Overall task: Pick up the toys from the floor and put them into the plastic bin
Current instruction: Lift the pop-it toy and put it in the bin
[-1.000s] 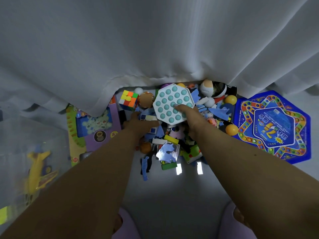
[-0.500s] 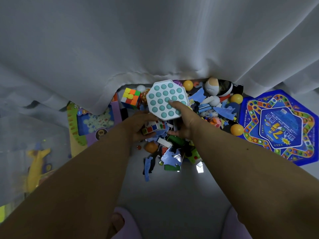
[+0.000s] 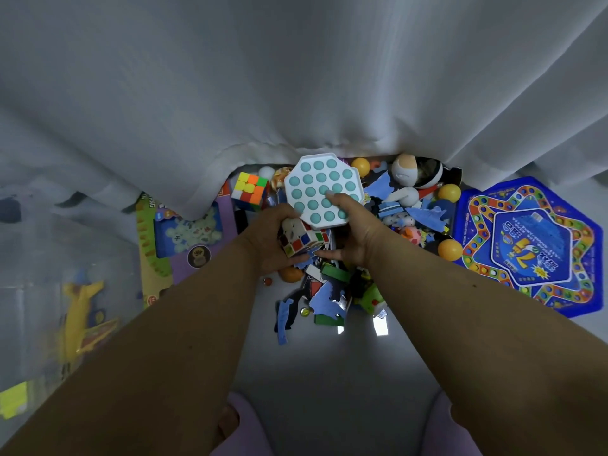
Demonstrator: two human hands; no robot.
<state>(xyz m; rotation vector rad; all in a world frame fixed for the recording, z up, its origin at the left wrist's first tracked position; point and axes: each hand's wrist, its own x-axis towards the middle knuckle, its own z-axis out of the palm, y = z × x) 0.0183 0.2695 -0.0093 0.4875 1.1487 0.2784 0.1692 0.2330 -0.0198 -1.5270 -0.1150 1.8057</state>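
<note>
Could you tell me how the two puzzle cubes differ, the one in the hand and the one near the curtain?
The white-framed cube is gripped in the left hand, lifted and tilted; the bright cube lies untouched on the floor by the curtain. The held cube shows white borders around red, blue and green squares; the floor cube shows borderless yellow, orange and green squares. Both are scrambled three-by-three cubes.

1. The curtain [image 3: 296,77] is soft white cloth, matt and folded.
2. The octagonal pop toy [image 3: 320,189] looks like smooth, matt rubbery plastic.
3. The floor [image 3: 329,366] is smooth and slightly glossy.
4. The game board [image 3: 526,245] is glossy printed card.
</note>
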